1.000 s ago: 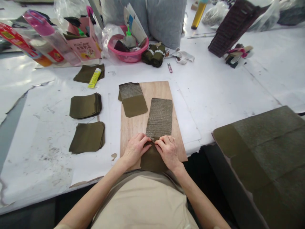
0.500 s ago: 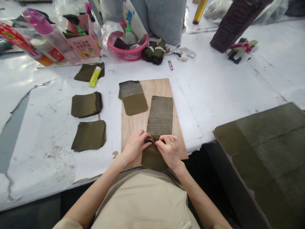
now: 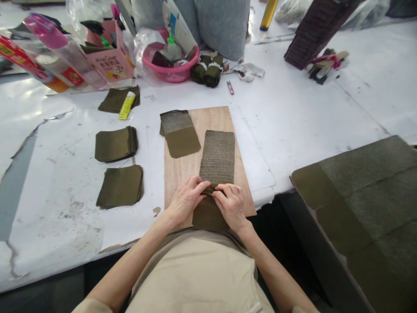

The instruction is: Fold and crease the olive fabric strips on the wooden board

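Note:
An olive fabric piece [image 3: 217,156] lies on a wooden board [image 3: 215,116]; its far half has a greyish ribbed texture, its near half is smooth and reaches the board's front edge. My left hand [image 3: 186,198] pinches a raised fold across the middle of the piece from the left. From the right, my right hand [image 3: 230,201] pinches the same fold, its fingertips close to the left ones. The underside of the fold is hidden by my fingers. A smaller fabric piece with a grey upper band [image 3: 182,137] rests on the board's far left.
Left of the board are olive fabric stacks [image 3: 120,186], the farthest bearing a yellow tube [image 3: 127,105]. Behind stand a pink basket [image 3: 171,74], a pink box [image 3: 112,65], fabric rolls [image 3: 211,74] and small snips [image 3: 230,88]. Larger olive panels [image 3: 365,208] lie at right.
My left thumb and fingers have pressed the fold down flatter and sit slightly farther right along it. My right hand keeps its pinch almost unmoved. The view has shifted slightly.

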Demonstrator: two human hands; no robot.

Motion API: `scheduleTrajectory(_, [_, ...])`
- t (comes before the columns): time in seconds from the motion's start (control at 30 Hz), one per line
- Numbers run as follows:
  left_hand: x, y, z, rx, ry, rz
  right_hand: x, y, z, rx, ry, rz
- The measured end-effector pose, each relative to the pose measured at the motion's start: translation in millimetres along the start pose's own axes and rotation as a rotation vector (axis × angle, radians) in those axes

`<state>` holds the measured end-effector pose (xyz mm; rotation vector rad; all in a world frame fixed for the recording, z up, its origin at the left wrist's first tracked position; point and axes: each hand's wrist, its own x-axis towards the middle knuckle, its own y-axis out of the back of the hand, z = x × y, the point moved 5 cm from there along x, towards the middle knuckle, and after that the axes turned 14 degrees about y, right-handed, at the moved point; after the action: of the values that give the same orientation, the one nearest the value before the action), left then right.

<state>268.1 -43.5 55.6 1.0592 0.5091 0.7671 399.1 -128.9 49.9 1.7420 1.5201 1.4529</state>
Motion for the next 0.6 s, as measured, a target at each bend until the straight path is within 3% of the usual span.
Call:
scheduleTrajectory(0.17, [2, -0.7, 5, 0.05, -0.039, -0.118, -2, 0, 1, -0.002, -0.012, 0.012])
scheduleTrajectory(0.3, [4, 1.2, 4, 0.022, -0.045, -0.13, -1, 2, 3, -0.025, -0.022, 0.02])
scheduleTrajectory(0.47, [3, 1.1, 2, -0.014, -0.049, -0.132, 10, 1, 8, 0.0, 0.05, -0.075])
scheduleTrajectory(0.6, [4, 0.5, 0, -0.068, -0.052, -0.164, 8, 9, 24, -0.015, 0.002, -0.133])
